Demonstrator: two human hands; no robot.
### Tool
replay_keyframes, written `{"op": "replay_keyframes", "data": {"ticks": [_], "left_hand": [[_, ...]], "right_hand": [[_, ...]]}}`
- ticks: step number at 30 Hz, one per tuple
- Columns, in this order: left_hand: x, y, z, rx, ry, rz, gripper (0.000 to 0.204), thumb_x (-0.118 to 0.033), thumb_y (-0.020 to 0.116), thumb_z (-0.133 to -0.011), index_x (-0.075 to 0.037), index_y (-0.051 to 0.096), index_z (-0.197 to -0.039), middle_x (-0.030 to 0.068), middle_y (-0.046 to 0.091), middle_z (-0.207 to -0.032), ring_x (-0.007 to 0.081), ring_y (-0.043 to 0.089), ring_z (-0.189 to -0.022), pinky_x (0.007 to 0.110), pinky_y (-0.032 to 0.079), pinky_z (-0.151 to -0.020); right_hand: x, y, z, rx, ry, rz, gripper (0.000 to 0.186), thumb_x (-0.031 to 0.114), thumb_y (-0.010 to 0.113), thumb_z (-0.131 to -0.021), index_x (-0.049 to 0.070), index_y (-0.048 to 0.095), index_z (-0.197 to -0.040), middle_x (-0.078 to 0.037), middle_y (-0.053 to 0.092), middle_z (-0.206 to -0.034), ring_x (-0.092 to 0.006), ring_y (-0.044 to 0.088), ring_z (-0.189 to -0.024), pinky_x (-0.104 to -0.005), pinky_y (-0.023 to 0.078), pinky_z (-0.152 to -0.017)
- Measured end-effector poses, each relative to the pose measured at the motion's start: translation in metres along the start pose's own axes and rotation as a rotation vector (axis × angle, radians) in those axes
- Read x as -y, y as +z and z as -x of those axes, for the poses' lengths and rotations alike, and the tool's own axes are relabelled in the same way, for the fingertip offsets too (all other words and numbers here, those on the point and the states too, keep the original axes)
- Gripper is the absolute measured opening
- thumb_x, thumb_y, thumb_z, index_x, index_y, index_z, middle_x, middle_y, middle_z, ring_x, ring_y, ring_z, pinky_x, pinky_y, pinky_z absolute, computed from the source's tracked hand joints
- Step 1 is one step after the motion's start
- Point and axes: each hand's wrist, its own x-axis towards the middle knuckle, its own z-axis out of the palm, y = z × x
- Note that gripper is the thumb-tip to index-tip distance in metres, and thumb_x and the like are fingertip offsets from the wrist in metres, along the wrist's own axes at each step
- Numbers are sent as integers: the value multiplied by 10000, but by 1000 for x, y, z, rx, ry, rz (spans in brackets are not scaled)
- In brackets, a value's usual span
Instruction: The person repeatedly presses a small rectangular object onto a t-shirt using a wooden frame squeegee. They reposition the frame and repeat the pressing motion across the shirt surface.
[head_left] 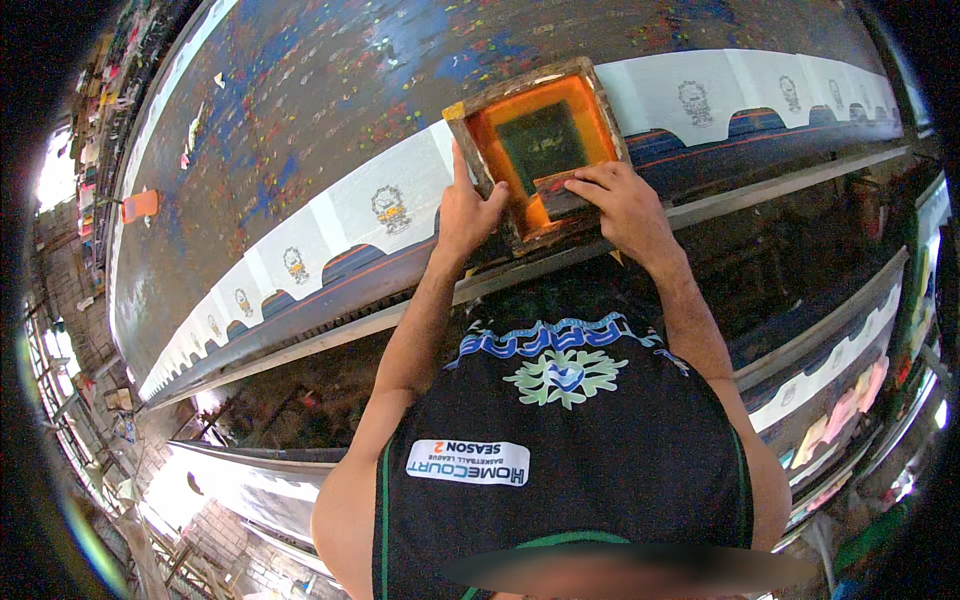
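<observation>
The wooden frame (pixel 520 86) lies over the tabletop (pixel 300 130), between 12 and 1 o'clock. The left hand (pixel 468 215) pinches its 9 o'clock rim, thumb apart from forefinger; the right hand (pixel 628 212) clasps a flat block (pixel 558 197) inside, toward 5 o'clock. A slack left hold could let the frame skid and smudge any white piece (pixel 350 195) beneath (the frame hides what lies there); uneven pressure could mark patchily. Upside-down lettering, blue and orange, is legible on the shirt patch (pixel 468 463) at 6 o'clock; emblem (pixel 391 210) details are too small.
</observation>
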Motion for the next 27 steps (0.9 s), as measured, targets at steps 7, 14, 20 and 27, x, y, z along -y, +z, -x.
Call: {"op": "replay_keyframes", "data": {"ticks": [7, 14, 20, 27], "left_hand": [[-9, 4, -3, 45, -135, 249, 1042, -142, 794, -961, -155, 140, -1773, 218, 802, -1081, 278, 786, -710, 417, 637, -563], [-11, 4, -3, 56, -151, 223, 1040, -112, 773, -968, -160, 124, -1779, 214, 799, -1111, 255, 780, -697, 389, 644, -523], [-3, 8, -3, 17, -66, 118, 1080, -242, 764, -960, -38, 71, -1763, 200, 794, -841, 282, 739, -547, 419, 622, -535], [-4, 6, -2, 19, -58, 109, 1101, -301, 774, -942, -16, 90, -1757, 251, 787, -856, 390, 788, -726, 485, 630, -682]], "right_hand": [[-8, -6, -6, 16, -22, 3, 501, -18, 673, -819, 82, 763, -1302, -58, 742, -1257, -308, 672, -1156, -444, 584, -1024], [1, -4, -16, 129, -56, 45, 539, 27, 724, -791, 70, 726, -1328, -92, 739, -1186, -318, 697, -1071, -440, 603, -949], [-6, -14, -27, 293, -241, 46, 483, 30, 733, -790, 86, 743, -1269, -105, 740, -1179, -332, 699, -1073, -450, 601, -951], [-33, -15, -103, 203, -232, 76, 393, 38, 743, -877, 110, 763, -1262, -88, 747, -1231, -328, 684, -1188, -477, 589, -998]]}}
